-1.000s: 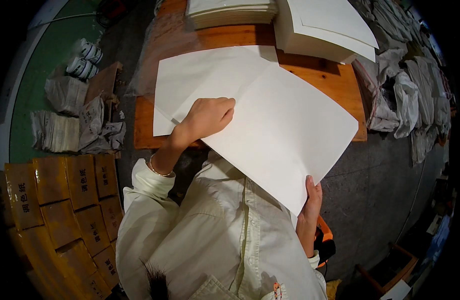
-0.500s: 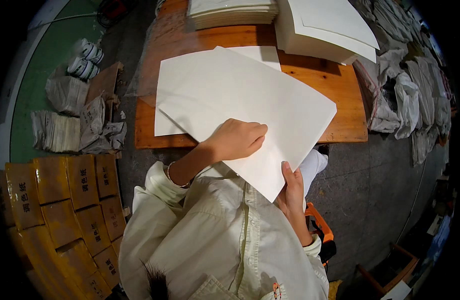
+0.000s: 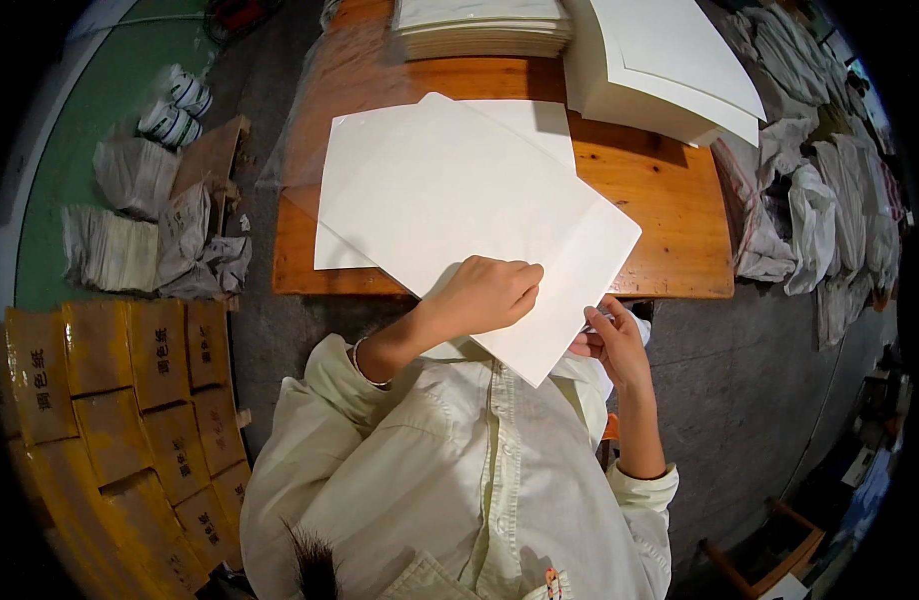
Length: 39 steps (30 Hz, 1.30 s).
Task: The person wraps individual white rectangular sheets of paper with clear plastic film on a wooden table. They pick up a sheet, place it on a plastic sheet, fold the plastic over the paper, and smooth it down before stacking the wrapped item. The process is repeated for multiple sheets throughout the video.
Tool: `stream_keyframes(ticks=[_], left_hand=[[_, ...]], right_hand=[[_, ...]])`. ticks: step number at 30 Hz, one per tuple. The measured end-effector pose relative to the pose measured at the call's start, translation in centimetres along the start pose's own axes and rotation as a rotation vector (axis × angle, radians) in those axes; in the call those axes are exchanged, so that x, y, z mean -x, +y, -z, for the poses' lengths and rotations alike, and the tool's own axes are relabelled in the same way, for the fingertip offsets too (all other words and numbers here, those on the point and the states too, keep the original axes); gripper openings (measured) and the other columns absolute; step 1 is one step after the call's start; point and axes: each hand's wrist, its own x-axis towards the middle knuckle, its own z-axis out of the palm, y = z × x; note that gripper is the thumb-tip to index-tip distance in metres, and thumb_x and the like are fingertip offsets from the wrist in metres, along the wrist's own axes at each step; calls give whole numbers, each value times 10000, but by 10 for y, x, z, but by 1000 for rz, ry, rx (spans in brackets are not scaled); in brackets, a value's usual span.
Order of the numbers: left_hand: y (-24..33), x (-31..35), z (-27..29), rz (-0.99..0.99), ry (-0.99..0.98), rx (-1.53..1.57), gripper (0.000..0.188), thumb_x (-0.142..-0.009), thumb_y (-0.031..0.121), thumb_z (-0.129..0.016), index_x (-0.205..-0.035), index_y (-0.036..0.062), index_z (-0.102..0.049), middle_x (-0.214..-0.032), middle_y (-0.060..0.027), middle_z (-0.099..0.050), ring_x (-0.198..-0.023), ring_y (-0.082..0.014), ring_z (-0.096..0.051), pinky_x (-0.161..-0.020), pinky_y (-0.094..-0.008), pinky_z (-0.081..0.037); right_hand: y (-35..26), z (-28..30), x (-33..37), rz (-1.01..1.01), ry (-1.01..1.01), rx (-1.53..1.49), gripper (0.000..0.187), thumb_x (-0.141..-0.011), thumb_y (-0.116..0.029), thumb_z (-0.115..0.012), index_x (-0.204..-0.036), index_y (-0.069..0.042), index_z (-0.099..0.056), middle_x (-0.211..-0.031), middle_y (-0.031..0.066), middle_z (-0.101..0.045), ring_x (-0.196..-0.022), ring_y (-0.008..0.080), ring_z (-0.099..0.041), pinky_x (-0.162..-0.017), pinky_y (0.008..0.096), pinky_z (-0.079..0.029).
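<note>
A white sheet or thin stack of paper (image 3: pixel 460 190) lies slanted over the table's near edge, its near corner reaching my shirt. Under it, more white paper (image 3: pixel 345 235) shows at the left and back. My left hand (image 3: pixel 492 293) rests on the top paper, fingers curled into a fist; anything inside them is hidden. At the paper's right edge is my right hand (image 3: pixel 618 343), thumb and fingertips pinched near the rim. What they pinch is too small to make out. A faint clear film seems to cover the top paper.
The wooden table (image 3: pixel 670 235) carries a flat paper stack (image 3: pixel 485 40) and a tall paper stack (image 3: pixel 670 95) at the back. Clear plastic (image 3: pixel 305 150) hangs over its left side. Taped cartons (image 3: pixel 120 440) stand at left, grey sacks (image 3: pixel 815 190) at right.
My right hand has moved up along the paper's right edge, its thumb off the top surface. The slanted paper's right corner has shifted left. My left hand remains a fist on it, slightly nearer me.
</note>
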Motion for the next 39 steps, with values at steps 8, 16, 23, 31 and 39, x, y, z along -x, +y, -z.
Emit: stream_keyframes(ticks=[8,16,23,31,39], left_hand=[[5,-2,-2,-21,20,-4,135,-842,157,-537,-776,39,-526,-698,-98,-592,-612,-308,-599,-552,-416,-476],[13,-12,-4,-96,63,30,104,-826,149,-549,-797,50,-557,-700,-91,-619,-594,-295,-617,-535,-402,-495],[15,-13,9,-55,67,-29,99,-824,159,-555,-820,63,-579,-720,-106,-633,-589,-307,-619,-527,-413,-492],[10,14,30,-109,-75,74,85,-811,146,-567,-845,76,-603,-701,-97,-611,-634,-297,-612,-588,-403,-482],[-30,70,55,152,338,-100,167,-761,159,-690,-697,70,-563,-620,-62,-536,-567,-224,-553,-542,-330,-433]], right_hand=[[-19,-22,-8,126,-8,74,305,-908,-106,-564,-1179,19,-499,-916,111,-668,-721,155,-677,-623,268,-586],[-19,-46,-43,28,-95,-103,226,-908,-31,-516,-1134,-20,-510,-810,40,-608,-641,92,-599,-537,208,-514],[-15,-64,-58,54,-61,-247,207,-878,41,-473,-1067,-37,-500,-802,22,-575,-644,84,-569,-509,214,-467],[18,-104,-9,90,84,-537,137,-924,-47,-510,-1040,-68,-440,-819,20,-552,-718,108,-586,-571,230,-491],[21,-159,-50,109,-74,-731,273,-952,-85,-487,-1179,-20,-350,-1047,107,-508,-931,235,-621,-816,328,-566]])
